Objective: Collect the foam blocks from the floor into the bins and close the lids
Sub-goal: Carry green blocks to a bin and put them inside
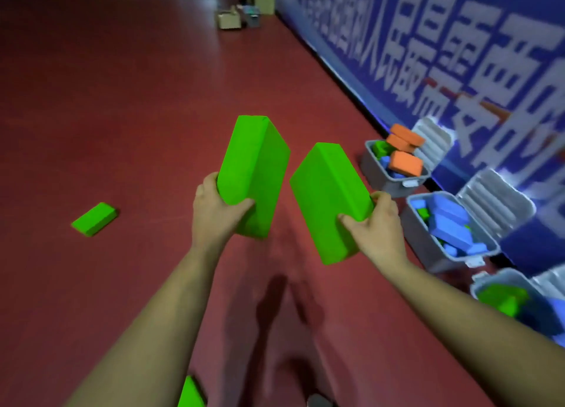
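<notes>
My left hand [214,210] grips the lower end of a green foam block [253,174] held upright above the red floor. My right hand [376,223] grips a second green foam block [327,201] beside it, tilted to the left. Another green block [94,218] lies flat on the floor at the left, and part of one more green block [191,393] shows at the bottom edge. Three grey bins stand along the wall at the right with lids open: the far bin [374,168] holds orange, blue and green blocks, the middle bin [428,241] mostly blue ones, the near bin [480,287] green ones.
A blue banner wall [458,54] with white characters runs along the right side. A cardboard box [229,19] and a small crate [252,15] stand far back by the wall. Red floor [122,116] stretches to the left and ahead.
</notes>
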Demonstrator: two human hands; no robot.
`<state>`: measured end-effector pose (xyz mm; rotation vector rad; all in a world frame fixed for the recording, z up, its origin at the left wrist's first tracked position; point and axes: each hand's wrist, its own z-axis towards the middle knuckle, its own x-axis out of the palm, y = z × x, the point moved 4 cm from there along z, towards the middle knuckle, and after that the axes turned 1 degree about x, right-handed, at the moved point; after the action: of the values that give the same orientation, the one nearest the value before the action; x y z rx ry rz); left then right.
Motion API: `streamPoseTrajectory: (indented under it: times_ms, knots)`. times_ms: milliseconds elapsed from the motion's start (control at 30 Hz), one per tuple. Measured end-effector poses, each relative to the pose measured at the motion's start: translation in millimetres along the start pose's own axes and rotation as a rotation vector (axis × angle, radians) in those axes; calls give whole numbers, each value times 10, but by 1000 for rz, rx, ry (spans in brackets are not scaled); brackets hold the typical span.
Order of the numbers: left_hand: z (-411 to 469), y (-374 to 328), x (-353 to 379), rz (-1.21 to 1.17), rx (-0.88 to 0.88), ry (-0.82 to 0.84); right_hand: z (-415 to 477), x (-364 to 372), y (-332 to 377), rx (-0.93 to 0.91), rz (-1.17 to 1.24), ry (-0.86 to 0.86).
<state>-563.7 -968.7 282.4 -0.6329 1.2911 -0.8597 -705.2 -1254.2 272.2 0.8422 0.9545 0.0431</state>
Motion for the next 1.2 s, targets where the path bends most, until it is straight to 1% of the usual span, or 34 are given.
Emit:
streamPoseTrajectory:
  times_ms: [100,167,333,533,667,767,867,967,1100,1200]
  knots:
    - [-169,-143,236,-53,60,150,-572,-425,-173,121,-23,-107]
    - [-361,-306,474,-68,133,244,-1001,-756,-327,191,-51,-173]
    - [-1175,-1025,1177,-122,301,477,-2171,-1685,-782,387,-124,-358]
    - [-2670,-1967,1939,-202,476,755,-3671,-2745,-1411,670,-216,-560]
    - [-3918,-2482,2397,-229,571,915,-4692,-3389,-1891,838,-263,-668]
    - [-4891,-2758,2705,-225,603,1027,-5396,-3892,-2288,925,-299,-724]
    - [-5720,-2981,2988,-234,586,1094,-5933,-4418,-2736,996,-338,-754]
    - [-6339,-3189,3202,-239,566,1111,-6232,-4922,-3220,1028,-379,-737]
    - [-6769,-3412,3435,-211,555,1077,-6180,-5483,-3771,1006,-401,-729]
    - [-6880,-3561,3703,-149,559,1038,-5957,-5768,-4158,982,-353,-750]
